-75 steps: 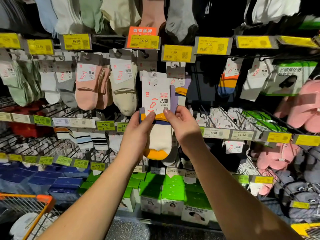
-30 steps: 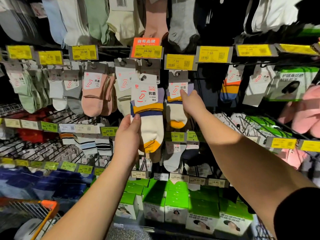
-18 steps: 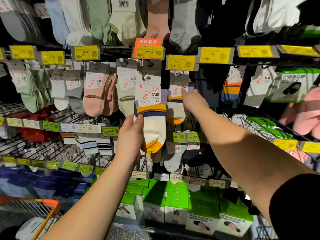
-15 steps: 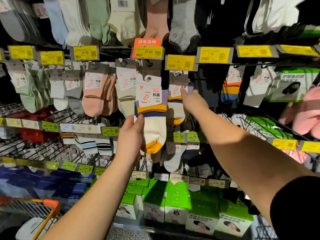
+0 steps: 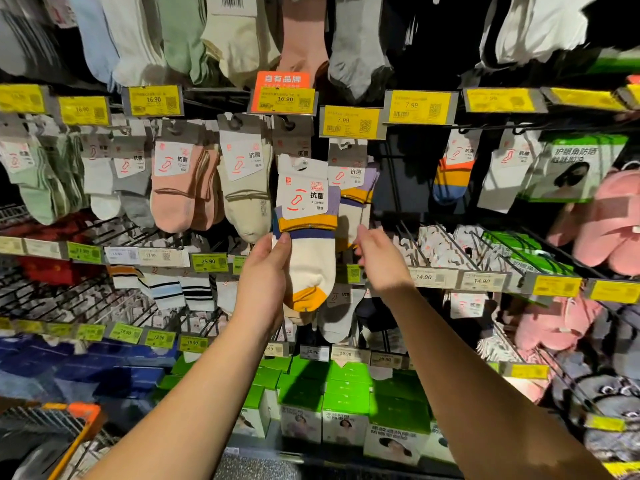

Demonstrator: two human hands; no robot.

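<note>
My left hand (image 5: 265,282) grips a pair of cream socks (image 5: 311,261) with yellow and navy bands and a white card label, held up in front of the display hooks. A matching pair (image 5: 353,199) hangs on the hook just behind and to the right. My right hand (image 5: 379,261) is below that hanging pair, fingers loosely curled, holding nothing and close to the right edge of the held socks.
Rows of socks hang on wire hooks with yellow price tags (image 5: 349,121) above. Pink socks (image 5: 180,192) and beige socks (image 5: 246,188) hang to the left. Green boxes (image 5: 343,400) fill the low shelf. An orange cart (image 5: 72,427) sits at the bottom left.
My right hand has dropped from the hanging pair's label down to beside the held socks. The left hand still holds its pair, now slightly lower.
</note>
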